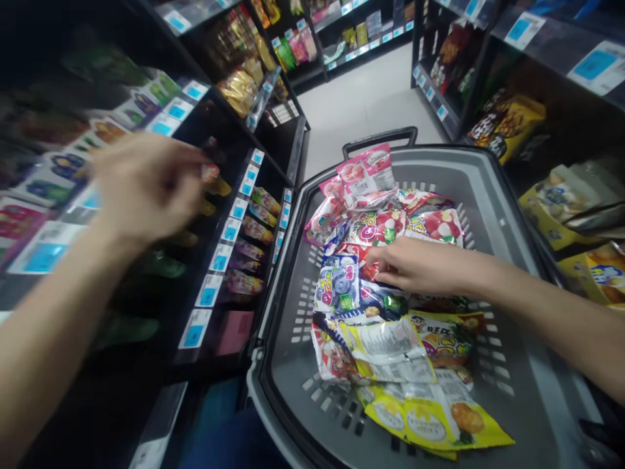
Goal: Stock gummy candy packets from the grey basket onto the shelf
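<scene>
- Resting palm down, the right hand (415,267) lies on the heap of sweet packets (390,225) in the middle of the basket (508,215), fingers stretched flat and clasping nothing that shows.
- Its fingertips (378,260) touch a red packet (354,251), just beside the blue packet (336,283).
- The left hand (146,185) is raised at the shelf front on the left, blurred, with fingers curled. A small reddish packet (211,172) sits at its fingertips, and I cannot tell whether it is gripped or only touched.
- The heap runs from the pink packet (368,172) at the far end to the yellow packets (430,417) by the near rim, and it keeps to the middle.
- Bare grey basket floor shows on both sides of the heap, wider on the right, where the right forearm crosses above it.
- The black handle (381,138) stands at the basket's far rim.
- The basket's left rim runs close beside the shelf edge with its blue price tags (219,257), and only a narrow gap shows between them.
- Behind those tags, below the left hand, rows of shelf packets (254,228) lie close together.
- On the right, shelves with yellow bags (512,124) stand just beside the basket's right rim.
- Beyond the handle the pale aisle floor (366,98) lies open between the two shelf rows.
</scene>
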Available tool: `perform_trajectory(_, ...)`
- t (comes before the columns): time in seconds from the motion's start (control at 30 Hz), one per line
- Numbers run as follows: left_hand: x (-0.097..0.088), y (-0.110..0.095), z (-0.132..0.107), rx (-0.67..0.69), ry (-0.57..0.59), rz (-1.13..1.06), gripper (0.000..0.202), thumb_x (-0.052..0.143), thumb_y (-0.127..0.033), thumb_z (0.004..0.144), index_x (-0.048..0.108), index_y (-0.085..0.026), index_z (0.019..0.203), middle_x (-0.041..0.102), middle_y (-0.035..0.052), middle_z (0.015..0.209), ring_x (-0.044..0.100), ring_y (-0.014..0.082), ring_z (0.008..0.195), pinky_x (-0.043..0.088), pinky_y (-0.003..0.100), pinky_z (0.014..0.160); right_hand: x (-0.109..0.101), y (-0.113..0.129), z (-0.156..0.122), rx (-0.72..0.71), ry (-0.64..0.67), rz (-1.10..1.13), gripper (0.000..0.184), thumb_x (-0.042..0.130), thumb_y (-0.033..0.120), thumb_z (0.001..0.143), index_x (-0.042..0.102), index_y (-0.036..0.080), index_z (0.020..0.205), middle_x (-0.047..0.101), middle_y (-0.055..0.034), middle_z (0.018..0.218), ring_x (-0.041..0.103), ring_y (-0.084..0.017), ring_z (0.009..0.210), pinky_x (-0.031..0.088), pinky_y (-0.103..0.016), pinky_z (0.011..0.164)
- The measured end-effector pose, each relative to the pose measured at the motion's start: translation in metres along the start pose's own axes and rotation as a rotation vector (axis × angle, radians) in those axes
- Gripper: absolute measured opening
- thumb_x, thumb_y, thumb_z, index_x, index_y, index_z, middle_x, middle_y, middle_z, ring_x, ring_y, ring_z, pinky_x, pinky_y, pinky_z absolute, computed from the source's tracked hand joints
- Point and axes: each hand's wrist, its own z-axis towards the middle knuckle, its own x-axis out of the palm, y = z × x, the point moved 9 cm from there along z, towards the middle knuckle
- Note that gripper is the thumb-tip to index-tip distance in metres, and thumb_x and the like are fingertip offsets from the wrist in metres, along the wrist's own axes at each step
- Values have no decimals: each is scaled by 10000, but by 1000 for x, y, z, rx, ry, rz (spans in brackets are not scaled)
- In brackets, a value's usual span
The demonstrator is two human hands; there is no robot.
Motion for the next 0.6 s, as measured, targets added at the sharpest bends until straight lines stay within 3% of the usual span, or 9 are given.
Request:
perform_trajectory(0.1, 73, -123, -29, 449, 450, -245, 476, 305, -376, 993, 690, -177, 1189, 704, 62, 1132, 662, 192, 988, 524, 338, 907, 12, 7, 2, -15, 57, -6, 179, 515, 89, 965, 590, 180, 831, 610, -29, 752, 492, -146, 629, 299, -313, 601)
perform_trajectory(0.13, 93, -157, -39, 522, 566, -357, 462, 301, -363, 1023, 689, -175, 1190, 703, 84, 1142, 672, 205, 1000, 522, 343, 922, 18, 8, 3, -4, 76, -20, 162, 530, 93, 961, 609, 172, 844, 629, -41, 777, 509, -149, 642, 310, -314, 607)
perform_trajectory(0.17, 107, -185, -46, 575, 641, -460, 440, 318, -345, 1031, 694, -154, 1156, 706, 108, 1105, 678, 213, 978, 520, 347, 920, 24, 8, 3, 13, 103, -38, 112, 561, 117, 959, 633, 161, 885, 647, -54, 802, 525, -157, 655, 315, -316, 607)
perform_trajectory(0.23, 129, -219, -51, 604, 700, -621, 409, 345, -327, 1044, 693, -125, 1116, 700, 138, 1066, 678, 224, 965, 512, 354, 922, 37, 9, 3, 50, 156, -108, 109, 627, 194, 955, 670, 129, 1031, 679, -85, 841, 560, -187, 680, 301, -326, 593)
perform_trajectory(0.3, 139, -226, -51, 601, 683, -728, 395, 363, -327, 1053, 693, -113, 1094, 694, 145, 1064, 670, 227, 975, 502, 356, 922, 44, 9, 4, 79, 185, -186, 275, 652, 236, 951, 657, 96, 1188, 704, -121, 883, 604, -230, 732, 272, -335, 587)
perform_trajectory(0.37, 142, -220, -53, 614, 686, -817, 383, 397, -348, 1057, 697, -112, 1083, 697, 138, 1070, 664, 220, 978, 497, 345, 906, 45, 9, 5, 88, 194, -213, 325, 662, 241, 942, 651, 90, 1229, 718, -140, 925, 632, -255, 784, 258, -337, 589)
perform_trajectory(0.6, 143, -216, -73, 729, 883, -982, 338, 538, -408, 1012, 733, -133, 1031, 712, 111, 1018, 644, 191, 903, 479, 306, 835, 58, 16, 10, 31, 325, -79, 147, 693, 236, 878, 680, 135, 984, 706, -102, 888, 620, -223, 755, 355, -324, 637)
